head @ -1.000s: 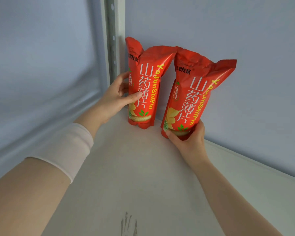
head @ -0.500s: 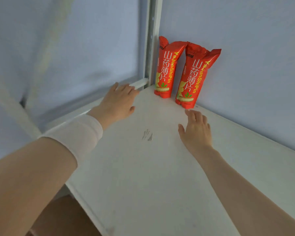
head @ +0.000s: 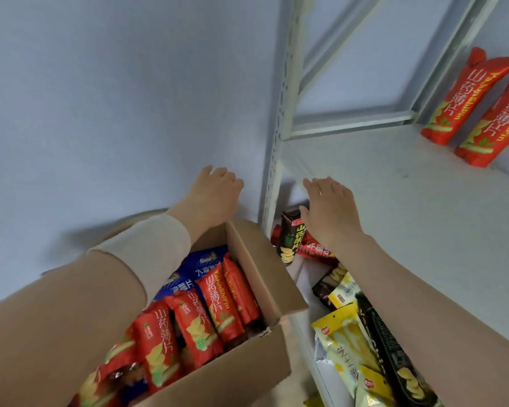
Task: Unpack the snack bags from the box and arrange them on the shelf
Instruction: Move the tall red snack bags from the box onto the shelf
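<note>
Nearest the camera, two forearms reach forward, the left one wrapped near the wrist in a pale beige fabric sleeve (head: 147, 254). Under the left arm sits an open brown corrugated cardboard box (head: 232, 374) with its flaps turned outward. It is packed with glossy red foil snack bags (head: 215, 304) standing on end in a tight row, and a few blue foil snack bags (head: 203, 262) lie at its far end, partly hidden by the sleeve. Just right of the box, on a lower level of the rack, is a loose jumble of yellow snack bags (head: 344, 345) and black snack bags (head: 394, 356). One dark upright bag (head: 290, 239) stands behind them, and the right arm crosses over much of this pile. The left hand (head: 215, 192) hovers above the far edge of the box with its back to the camera, its fingers loosely bent and holding nothing. The right hand (head: 329, 210) is held palm down by the front edge of the upper board, its fingers stretched, slightly spread and gripping nothing. Whether it touches the board cannot be told. Between the hands rises a pale grey perforated metal post (head: 279, 142). Beyond it stretches the matte white shelf board (head: 394, 215), smooth and faintly scuffed. At the board's far back corner two tall red foil bags (head: 456, 98) stand on end close together against the pale blue-grey wall (head: 115, 98), their crimped tops upward.
</note>
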The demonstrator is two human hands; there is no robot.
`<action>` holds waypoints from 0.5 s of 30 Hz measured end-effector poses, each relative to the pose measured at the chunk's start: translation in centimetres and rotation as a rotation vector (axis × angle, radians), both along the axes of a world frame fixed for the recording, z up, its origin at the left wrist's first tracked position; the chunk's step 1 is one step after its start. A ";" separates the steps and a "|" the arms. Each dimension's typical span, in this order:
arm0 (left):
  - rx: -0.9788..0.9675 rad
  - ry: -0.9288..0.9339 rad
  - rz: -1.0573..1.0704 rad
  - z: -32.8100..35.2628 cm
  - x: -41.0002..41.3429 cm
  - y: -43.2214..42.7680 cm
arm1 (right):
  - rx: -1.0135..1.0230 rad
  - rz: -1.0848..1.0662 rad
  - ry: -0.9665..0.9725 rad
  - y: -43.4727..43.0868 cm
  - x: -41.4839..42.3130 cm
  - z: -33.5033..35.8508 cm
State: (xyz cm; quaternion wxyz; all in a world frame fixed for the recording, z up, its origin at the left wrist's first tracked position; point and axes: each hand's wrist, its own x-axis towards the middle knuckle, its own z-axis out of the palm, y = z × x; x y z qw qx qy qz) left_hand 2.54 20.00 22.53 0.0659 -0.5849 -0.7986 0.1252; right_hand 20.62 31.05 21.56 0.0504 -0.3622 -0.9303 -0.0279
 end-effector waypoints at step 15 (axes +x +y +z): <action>-0.081 -0.439 0.655 -16.3 -9.1 -28.1 | -0.321 0.277 -0.332 -21.3 -12.7 -15.7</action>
